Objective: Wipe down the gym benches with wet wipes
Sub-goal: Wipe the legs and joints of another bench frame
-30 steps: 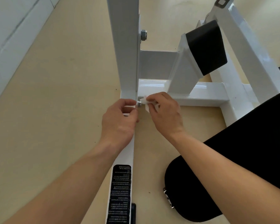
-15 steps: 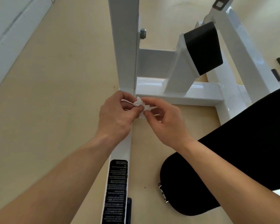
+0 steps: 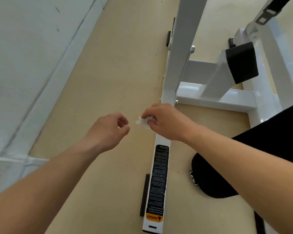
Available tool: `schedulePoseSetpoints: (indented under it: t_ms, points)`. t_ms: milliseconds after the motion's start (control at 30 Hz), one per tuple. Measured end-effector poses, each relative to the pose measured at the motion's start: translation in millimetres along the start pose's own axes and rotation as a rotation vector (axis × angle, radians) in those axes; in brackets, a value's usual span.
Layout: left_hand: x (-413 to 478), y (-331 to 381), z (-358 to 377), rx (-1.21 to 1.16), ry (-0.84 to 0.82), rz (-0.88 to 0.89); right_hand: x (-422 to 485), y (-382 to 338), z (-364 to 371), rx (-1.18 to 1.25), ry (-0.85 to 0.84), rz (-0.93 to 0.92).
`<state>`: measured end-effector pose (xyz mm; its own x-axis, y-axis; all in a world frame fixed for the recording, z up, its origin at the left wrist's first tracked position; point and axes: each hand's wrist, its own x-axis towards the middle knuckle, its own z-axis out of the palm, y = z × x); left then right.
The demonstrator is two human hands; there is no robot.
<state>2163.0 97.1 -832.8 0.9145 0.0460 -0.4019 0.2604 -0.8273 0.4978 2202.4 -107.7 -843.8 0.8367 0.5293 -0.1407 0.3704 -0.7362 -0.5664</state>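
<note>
The right hand point(image 3: 166, 122) pinched a crumpled white wet wipe point(image 3: 143, 121) over the white steel bench frame point(image 3: 183, 56); at its nine o'clock, just apart, the left hand point(image 3: 108, 130) curled empty

White bench frame point(image 3: 174, 68), black warning label point(image 3: 157, 179).

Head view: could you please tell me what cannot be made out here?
Wipe: mostly hidden inside the right hand, head view.
Left hand: curled fingers hide whether they pinch anything.
Label text: too small, blurred.
Upright: top cut off by the upper edge.
</note>
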Motion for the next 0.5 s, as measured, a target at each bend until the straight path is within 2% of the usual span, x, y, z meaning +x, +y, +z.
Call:
schedulePoseSetpoints:
  t_ms: [167, 500]
  points:
    - [-36.1, -27.6, -45.1, 0.285, -0.079, -0.060, 23.2, -57.2, -19.8, -0.187, -0.197, -0.040]
    - [-128.0, -41.0, -99.3, 0.280, -0.153, -0.184, 2.8, -136.9, -41.4, -0.233, -0.311, 0.093]
